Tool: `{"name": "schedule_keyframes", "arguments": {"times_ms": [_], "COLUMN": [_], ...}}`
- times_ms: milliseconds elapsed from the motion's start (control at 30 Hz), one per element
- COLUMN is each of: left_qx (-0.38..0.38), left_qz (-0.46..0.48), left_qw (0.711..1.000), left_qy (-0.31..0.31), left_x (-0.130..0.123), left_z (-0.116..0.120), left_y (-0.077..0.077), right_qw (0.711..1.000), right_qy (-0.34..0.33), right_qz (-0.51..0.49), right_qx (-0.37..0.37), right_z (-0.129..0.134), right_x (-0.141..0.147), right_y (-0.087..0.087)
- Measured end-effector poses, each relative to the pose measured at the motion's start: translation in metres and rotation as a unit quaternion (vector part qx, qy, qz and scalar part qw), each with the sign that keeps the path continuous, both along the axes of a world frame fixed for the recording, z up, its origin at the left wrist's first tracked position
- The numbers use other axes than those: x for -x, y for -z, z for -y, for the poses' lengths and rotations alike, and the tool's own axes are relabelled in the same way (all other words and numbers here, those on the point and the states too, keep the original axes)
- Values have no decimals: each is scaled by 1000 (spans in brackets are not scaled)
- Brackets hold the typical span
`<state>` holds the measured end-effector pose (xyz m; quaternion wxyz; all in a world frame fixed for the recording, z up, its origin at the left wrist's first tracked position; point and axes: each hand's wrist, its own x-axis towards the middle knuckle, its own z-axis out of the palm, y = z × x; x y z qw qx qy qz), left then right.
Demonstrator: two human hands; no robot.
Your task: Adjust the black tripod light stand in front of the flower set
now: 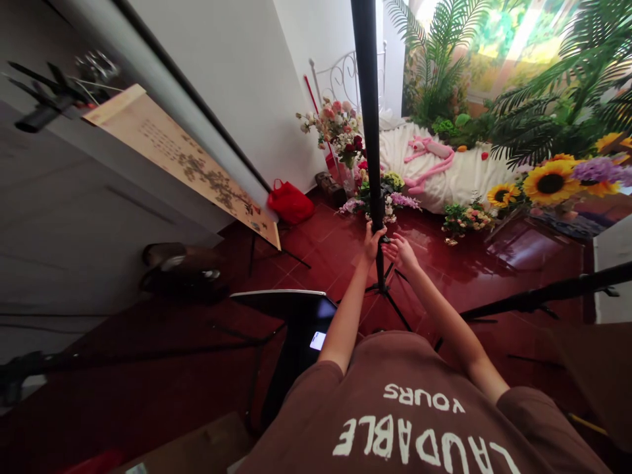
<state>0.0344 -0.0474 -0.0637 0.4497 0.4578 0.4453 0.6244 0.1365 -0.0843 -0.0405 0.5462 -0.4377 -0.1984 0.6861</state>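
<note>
A tall black stand pole rises in front of me and passes out of the top of the view. My left hand is wrapped around its lower part, just above the spread tripod legs. Close on the right of the pole is my right hand, its fingers loosely curled and apart, reaching towards a small dark knob on the pole. Whether those fingertips touch the knob is hard to make out.
A hanging scroll and a red bag are on the left. Flower bunches, a pink plush toy on white cloth and sunflowers lie beyond. A dark screen with a phone stands near my left arm. Another black pole crosses at right.
</note>
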Motion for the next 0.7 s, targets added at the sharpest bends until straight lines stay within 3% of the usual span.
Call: {"name": "schedule_keyframes", "arguments": {"times_ms": [167,400,567,700], "left_qx": [3,-12,-4,25], "left_qz": [6,5,-36,-86], "left_qw": [1000,1000,998,989], "left_qy": [-8,-13,-57,-119], "left_x": [-1,-3,-10,-17], "left_z": [-1,-3,2,18], "left_y": [0,7,13,38], "right_qw": [966,954,974,994], "right_qy": [-45,-46,-76,-103], "right_qz": [-205,-270,-190,-22], "right_qx": [148,126,92,38], "right_z": [-7,0,30,77], "right_x": [-2,0,-17,-40], "right_y": [0,5,20,59]}}
